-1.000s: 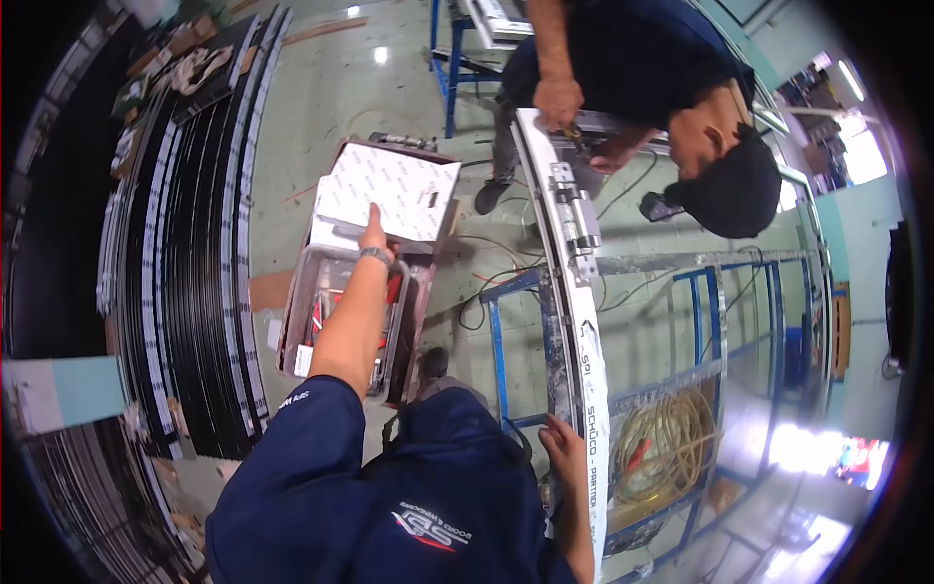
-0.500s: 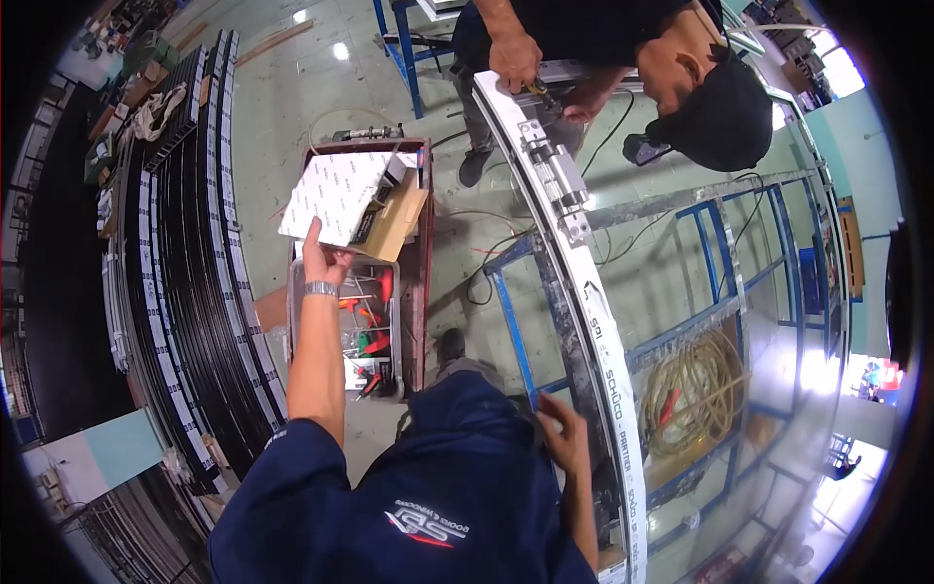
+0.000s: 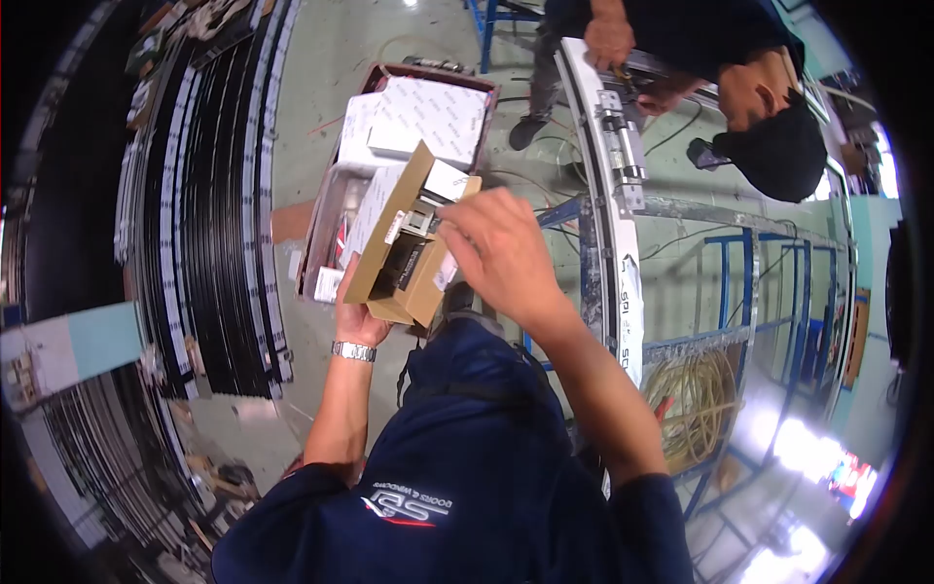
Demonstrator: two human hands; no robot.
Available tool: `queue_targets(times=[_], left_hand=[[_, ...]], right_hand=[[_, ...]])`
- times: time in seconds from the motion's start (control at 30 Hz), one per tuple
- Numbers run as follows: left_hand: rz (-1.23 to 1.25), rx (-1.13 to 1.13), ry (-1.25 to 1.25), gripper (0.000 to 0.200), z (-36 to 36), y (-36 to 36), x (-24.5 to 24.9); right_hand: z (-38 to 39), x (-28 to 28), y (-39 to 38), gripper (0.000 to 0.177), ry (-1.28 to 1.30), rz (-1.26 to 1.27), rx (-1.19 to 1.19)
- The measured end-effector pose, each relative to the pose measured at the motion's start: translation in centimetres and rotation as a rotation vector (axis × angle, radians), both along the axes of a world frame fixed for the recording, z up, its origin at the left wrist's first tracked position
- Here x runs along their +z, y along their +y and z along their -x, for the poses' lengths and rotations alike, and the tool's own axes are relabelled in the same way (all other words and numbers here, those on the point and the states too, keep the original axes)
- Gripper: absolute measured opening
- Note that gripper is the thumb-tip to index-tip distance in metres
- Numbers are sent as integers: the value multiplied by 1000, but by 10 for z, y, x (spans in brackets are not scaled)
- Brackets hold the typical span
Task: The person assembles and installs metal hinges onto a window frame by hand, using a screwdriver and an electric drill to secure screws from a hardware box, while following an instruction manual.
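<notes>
An opened cardboard box [image 3: 436, 282] with parts inside is held in front of me, its brown flap raised. Around its lower left end is my left hand [image 3: 362, 310], closed on it, a metal watch at the wrist. My right hand [image 3: 501, 255] is over the box's right side, fingers bent down at its opening; whatever they pinch is too small to make out. Within the box lie a silvery part [image 3: 420, 220] and a black packet [image 3: 412, 265]. Behind it, white printed boxes [image 3: 428, 119] rest on a red cart [image 3: 491, 97].
A co-worker [image 3: 773, 117] leans over a white frame profile [image 3: 628, 311] with a hinge [image 3: 625, 146], both hands at its far end. Blue metal stands [image 3: 725, 277] and a coiled hose [image 3: 696, 404] are at the right. Long black profiles [image 3: 219, 195] lie left.
The box has come off the cart towards me in my left hand. My right hand has risen from my side to its opening. The view has shifted left.
</notes>
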State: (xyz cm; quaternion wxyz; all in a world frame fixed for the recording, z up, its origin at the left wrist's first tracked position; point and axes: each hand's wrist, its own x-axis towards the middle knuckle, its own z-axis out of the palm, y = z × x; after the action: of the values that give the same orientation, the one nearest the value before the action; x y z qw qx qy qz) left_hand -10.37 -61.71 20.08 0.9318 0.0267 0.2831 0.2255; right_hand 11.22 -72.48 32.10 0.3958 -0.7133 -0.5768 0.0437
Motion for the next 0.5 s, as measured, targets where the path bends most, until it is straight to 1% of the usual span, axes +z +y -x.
queue_targets(times=[0.03,0.07,0.17,0.27,0.37,0.47,0.5], left_hand=[[13,16,0,50,9,-9,0],[25,31,-3,49,17,-17,0],[28,81,30,46,38,-37,-3],[16,108,77,44,51,-47,-6],[23,133,111,42,59,-53,-9],[23,146,163,41,70,-58,-16],[25,138,161,41,73,-59,-17]], right_hand=[[3,0,4,16,-15,-14,9],[3,-1,8,14,-43,39,59],[6,4,13,16,-137,455,275],[16,-9,11,22,-221,473,247],[19,-17,4,31,-264,287,85],[24,-25,7,39,-289,382,73],[25,-27,11,37,-322,394,83]])
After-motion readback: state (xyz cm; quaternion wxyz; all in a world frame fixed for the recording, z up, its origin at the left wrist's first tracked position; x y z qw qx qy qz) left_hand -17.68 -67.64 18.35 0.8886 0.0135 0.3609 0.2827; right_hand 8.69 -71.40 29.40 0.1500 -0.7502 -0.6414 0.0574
